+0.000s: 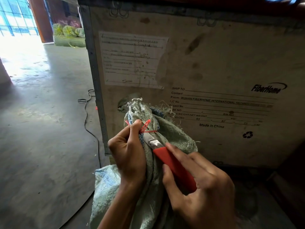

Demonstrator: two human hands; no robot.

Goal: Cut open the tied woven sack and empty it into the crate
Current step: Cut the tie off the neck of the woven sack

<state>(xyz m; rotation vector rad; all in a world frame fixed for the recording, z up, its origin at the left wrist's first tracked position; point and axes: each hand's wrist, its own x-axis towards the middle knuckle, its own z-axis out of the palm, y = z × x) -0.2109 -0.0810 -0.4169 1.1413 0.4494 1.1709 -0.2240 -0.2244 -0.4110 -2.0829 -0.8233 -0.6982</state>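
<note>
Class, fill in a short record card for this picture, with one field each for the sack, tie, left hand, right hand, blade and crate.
sack: pale woven, neck bunched, in front of the crate
tie: red string round the neck, no cut visible
left hand: grips the neck beside the tie
right hand: holds the knife by its red handle
blade: tip at the tie
crate: printed panel with a paper label

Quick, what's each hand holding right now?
Left hand: grips the tied neck of the sack.
Right hand: holds the red knife, blade at the red tie.
</note>
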